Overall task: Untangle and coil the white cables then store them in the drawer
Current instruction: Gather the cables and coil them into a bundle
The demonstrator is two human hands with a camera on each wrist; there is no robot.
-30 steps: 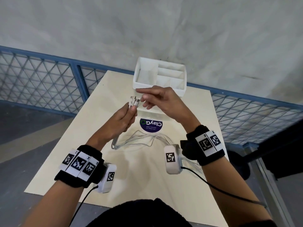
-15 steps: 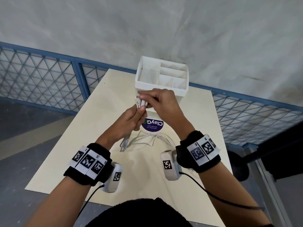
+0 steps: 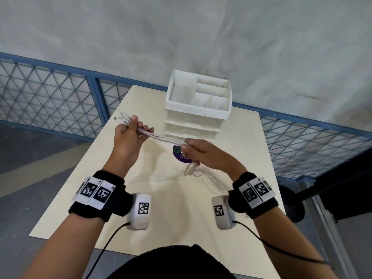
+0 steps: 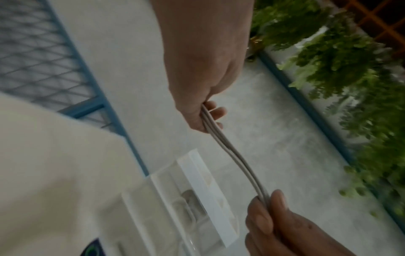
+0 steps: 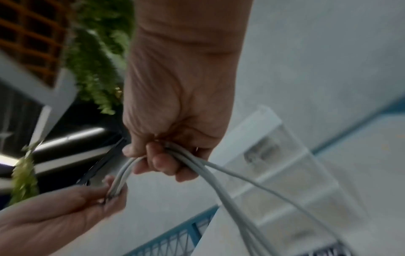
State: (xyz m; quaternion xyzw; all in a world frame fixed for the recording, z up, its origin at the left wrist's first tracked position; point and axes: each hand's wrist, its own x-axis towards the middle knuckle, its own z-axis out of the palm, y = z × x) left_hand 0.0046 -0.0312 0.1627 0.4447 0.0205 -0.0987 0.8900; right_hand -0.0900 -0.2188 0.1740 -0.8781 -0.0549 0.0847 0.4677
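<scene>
A bundle of white cables [image 3: 163,138] stretches taut between my two hands above the table. My left hand [image 3: 128,133] grips the bundle near its plug ends [image 3: 123,117], which stick out past the fingers to the upper left. My right hand [image 3: 198,152] grips the same cables [image 5: 197,162] further along; the slack falls below it in loose loops [image 3: 196,171] onto the table. In the left wrist view the cables [image 4: 230,152] run from my left hand [image 4: 203,110] down to my right hand's fingers [image 4: 269,207]. The white drawer unit [image 3: 193,125] stands behind the hands, drawers closed.
The pale table [image 3: 96,198] carries a round purple sticker [image 3: 180,154] in front of the drawer unit, whose top is an open divided tray [image 3: 199,93]. A blue mesh fence [image 3: 50,101] runs behind and beside the table. A dark stand [image 3: 291,206] sits at the right.
The hands were together at the plug ends. Now my left hand has moved left and up with the plugs, my right hand has slid down and right along the cables, pulling them taut.
</scene>
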